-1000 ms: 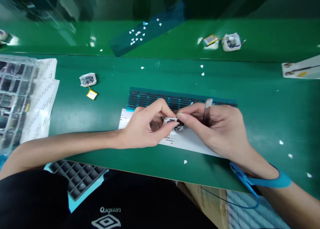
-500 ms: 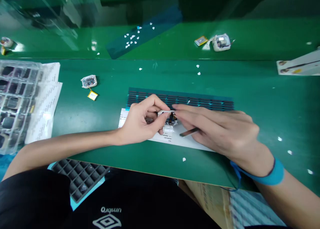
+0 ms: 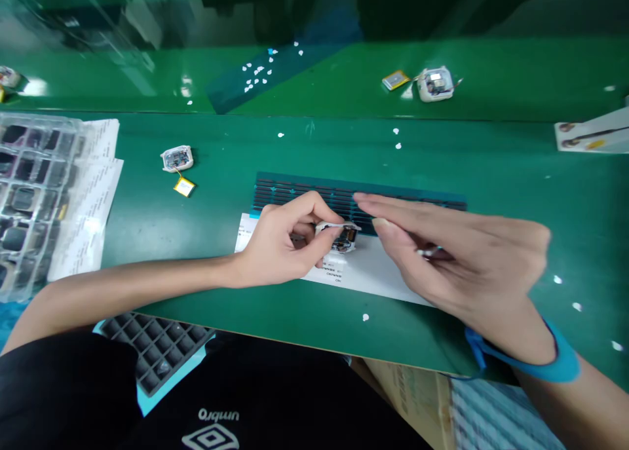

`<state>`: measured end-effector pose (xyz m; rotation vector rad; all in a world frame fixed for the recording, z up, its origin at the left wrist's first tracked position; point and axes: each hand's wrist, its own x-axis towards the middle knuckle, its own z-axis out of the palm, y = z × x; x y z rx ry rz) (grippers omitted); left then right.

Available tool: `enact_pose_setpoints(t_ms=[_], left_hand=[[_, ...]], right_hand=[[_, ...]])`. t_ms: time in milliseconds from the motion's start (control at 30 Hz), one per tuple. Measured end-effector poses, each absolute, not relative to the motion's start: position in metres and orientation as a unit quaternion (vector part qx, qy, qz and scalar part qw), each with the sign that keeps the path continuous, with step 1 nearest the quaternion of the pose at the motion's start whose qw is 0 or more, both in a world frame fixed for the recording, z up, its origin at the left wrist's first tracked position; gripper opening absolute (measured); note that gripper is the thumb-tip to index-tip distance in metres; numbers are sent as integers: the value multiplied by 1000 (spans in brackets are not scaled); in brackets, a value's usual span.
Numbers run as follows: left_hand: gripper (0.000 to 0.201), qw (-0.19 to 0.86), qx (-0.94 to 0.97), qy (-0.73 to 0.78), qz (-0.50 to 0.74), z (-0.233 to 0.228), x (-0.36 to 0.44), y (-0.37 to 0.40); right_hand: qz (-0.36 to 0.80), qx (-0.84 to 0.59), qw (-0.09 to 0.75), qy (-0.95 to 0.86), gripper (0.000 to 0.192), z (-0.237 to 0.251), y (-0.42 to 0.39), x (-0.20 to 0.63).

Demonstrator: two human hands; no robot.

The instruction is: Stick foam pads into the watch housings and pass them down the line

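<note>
My left hand (image 3: 295,240) pinches an open white watch case (image 3: 350,239) between thumb and fingertips, just above a white printed sheet (image 3: 327,274). Circuit parts show inside the case, and its left side is hidden by my fingers. To the right, apart from the case, is my right hand (image 3: 457,260), with its fingers stretched together and the thumb below them. A slim metal tool (image 3: 431,252), mostly hidden, is tucked in its palm. Behind both hands lies a dark film sheet (image 3: 304,185) with rows of thin black strips.
Another open watch case (image 3: 177,158) with a wired battery (image 3: 184,187) lies at left; a similar case (image 3: 435,84) sits on the back ledge. A clear tray (image 3: 34,201) of watch parts stands far left. White sticker bits (image 3: 365,317) are scattered about.
My right hand has drawn away from the watch case to the right, turning so the tool's flat end no longer shows. My left hand keeps the case, shifted slightly right.
</note>
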<state>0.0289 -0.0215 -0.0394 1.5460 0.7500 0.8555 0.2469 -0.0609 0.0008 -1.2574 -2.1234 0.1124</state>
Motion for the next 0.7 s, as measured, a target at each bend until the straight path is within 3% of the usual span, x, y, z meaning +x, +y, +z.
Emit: enact_pose_setpoints(t_ms=[100,167,700], left_hand=[[5,538,689,310,375,-38,29,-22],[5,521,700,308,379,-36,29,-23],[9,509,708,310,379,-36,29,-24]], right_hand=[[118,-495,350,-787,10,-5,-57,239],[154,-494,352,-780,5,-9,-55,236],[327,-532,335,-706,16,-11,-52,242]])
